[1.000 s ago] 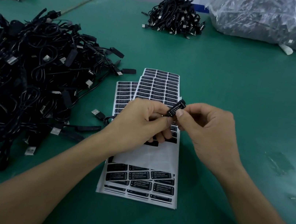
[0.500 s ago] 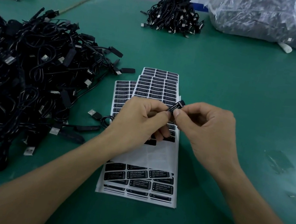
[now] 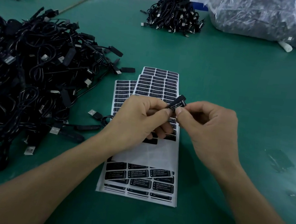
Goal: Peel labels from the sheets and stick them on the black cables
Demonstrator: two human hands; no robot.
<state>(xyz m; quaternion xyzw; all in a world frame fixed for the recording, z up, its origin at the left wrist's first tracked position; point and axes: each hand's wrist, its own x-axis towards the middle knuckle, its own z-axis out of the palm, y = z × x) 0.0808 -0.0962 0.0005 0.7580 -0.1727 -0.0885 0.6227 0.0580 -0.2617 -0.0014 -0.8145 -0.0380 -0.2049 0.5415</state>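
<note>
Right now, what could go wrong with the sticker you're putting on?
1. The label sits on a small black cable pinched between the left hand and right hand. It might go on crooked or wrinkle under the thumbs.
2. Both hands work right above the sheets. A brushing wrist could shift that loose stack.
3. The labelled cable could get mixed into the big pile on the left.

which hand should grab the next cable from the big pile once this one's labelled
Probably left: both hands pinch the controller, but the left hand sits nearest the big cable pile; the right hand is across the label sheets from it.
</note>
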